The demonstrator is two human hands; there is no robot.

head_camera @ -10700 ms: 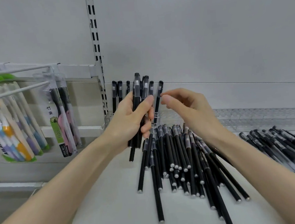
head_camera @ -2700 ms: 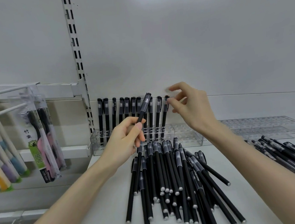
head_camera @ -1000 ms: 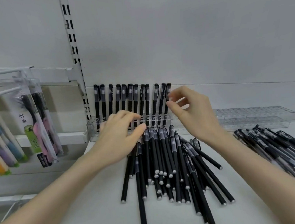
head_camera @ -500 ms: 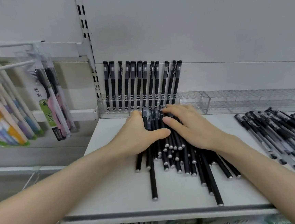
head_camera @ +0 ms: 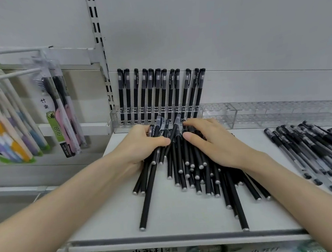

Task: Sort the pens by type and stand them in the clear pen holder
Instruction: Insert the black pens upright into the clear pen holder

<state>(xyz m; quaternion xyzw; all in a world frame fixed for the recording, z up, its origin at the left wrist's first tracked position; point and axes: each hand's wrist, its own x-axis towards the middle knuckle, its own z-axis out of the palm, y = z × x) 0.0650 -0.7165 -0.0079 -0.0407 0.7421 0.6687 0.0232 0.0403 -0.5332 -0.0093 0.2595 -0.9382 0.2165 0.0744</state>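
The black pens (head_camera: 187,170) lie heaped on the shelf (head_camera: 179,217) directly in front of the pen holder (head_camera: 117,120), with their caps toward it and their silver tail ends toward the person. A pen tipped up from this heap would probably already be the right way round to drop in tail first. The left hand (head_camera: 140,146) grips a bundle of these pens, thumb laid across the top, apparently to keep a supply ready. The right hand (head_camera: 212,141) rests on the heap with its fingers bent over the cap ends nearest the holder; whether it has one pinched cannot be told. In the holder's left part, a row of standing pens (head_camera: 159,90) of the same kind stands cap-up and leans slightly. The clear sections (head_camera: 280,111) running on to the right of that row show no pens, so there is room to fill. Right of the holder's front lies a separate heap of clear-barrelled pens (head_camera: 313,149), kept apart by a bare strip of shelf. The longest tails reach close to the shelf's front lip, where a nudge could roll one off. Toothbrush packs (head_camera: 59,115) hang beyond the holder's left end.
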